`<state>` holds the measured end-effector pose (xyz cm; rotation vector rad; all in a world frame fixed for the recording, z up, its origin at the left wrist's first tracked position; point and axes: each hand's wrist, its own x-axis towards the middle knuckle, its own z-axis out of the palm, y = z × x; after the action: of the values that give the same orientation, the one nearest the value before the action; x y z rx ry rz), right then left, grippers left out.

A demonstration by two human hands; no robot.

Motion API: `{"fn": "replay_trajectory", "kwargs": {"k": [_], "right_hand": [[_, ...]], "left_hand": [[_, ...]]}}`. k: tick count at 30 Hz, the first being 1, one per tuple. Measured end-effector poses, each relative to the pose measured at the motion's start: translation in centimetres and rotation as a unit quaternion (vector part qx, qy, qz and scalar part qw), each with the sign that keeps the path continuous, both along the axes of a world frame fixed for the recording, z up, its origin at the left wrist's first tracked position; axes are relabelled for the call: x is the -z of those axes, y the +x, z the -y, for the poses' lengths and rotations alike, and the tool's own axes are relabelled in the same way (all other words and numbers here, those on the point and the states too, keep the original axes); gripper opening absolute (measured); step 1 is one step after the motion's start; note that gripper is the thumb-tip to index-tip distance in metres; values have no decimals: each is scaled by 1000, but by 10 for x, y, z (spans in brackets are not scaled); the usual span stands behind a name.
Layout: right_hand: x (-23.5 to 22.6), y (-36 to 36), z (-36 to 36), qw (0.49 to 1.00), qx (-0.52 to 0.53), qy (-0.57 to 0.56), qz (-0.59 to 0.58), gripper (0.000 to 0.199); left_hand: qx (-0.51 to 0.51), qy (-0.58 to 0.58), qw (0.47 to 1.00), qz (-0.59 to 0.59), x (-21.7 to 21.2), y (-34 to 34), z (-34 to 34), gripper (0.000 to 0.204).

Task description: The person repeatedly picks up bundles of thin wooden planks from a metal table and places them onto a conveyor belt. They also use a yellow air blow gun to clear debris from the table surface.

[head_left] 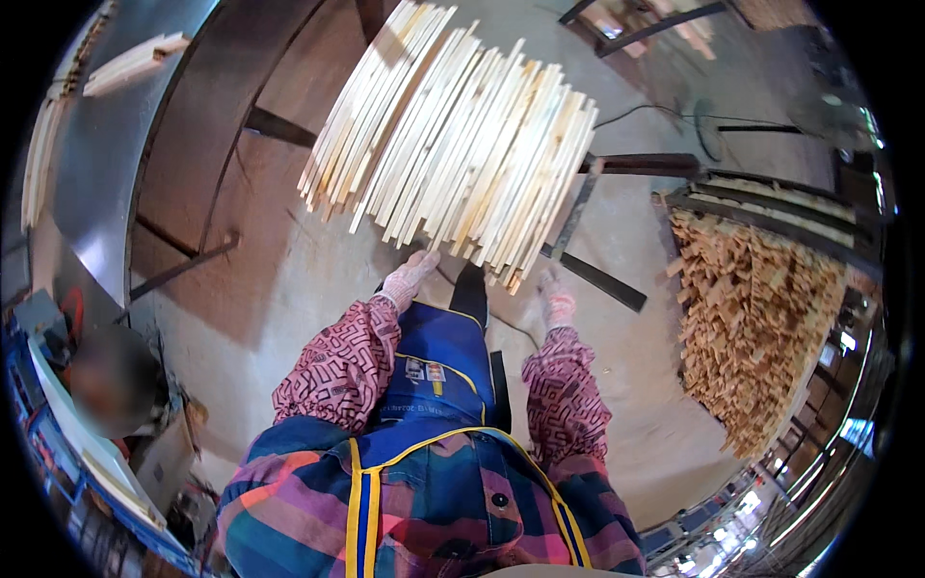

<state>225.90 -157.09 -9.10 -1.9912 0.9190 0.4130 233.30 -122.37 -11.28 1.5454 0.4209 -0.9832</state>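
A wide layer of pale wooden strips [453, 135] lies side by side in front of me, raised on a dark metal stand [602, 279]. Their near ends are uneven. My left hand [412, 277], in a light glove, reaches the near ends at the middle of the layer. Its fingers are closed at the end of one strip, and the grip is partly hidden. Just off the layer's near right corner is my right hand [556, 301], gloved too. Its fingers point forward and apart from the wood, with nothing seen in them.
A metal-topped table [116, 164] stands at the left with a few strips on it. On the right is a large stack of wooden pieces [756, 328] against a dark frame. A cable [646, 108] crosses the floor beyond. A person [116, 380] is at the lower left.
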Motion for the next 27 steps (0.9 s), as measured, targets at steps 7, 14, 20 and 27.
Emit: {"fn": "replay_trajectory", "kwargs": {"k": [7, 14, 20, 27], "right_hand": [[105, 100, 102, 996, 12, -62, 67, 34], [110, 179, 63, 907, 338, 249, 51, 65], [129, 162, 75, 895, 309, 321, 25, 73], [104, 179, 77, 934, 257, 249, 15, 77]], "left_hand": [[-290, -73, 943, -147, 48, 36, 38, 70], [-546, -164, 812, -123, 109, 22, 56, 80], [-597, -29, 778, -192, 60, 50, 86, 85], [-593, -55, 777, -206, 43, 28, 114, 78]]}}
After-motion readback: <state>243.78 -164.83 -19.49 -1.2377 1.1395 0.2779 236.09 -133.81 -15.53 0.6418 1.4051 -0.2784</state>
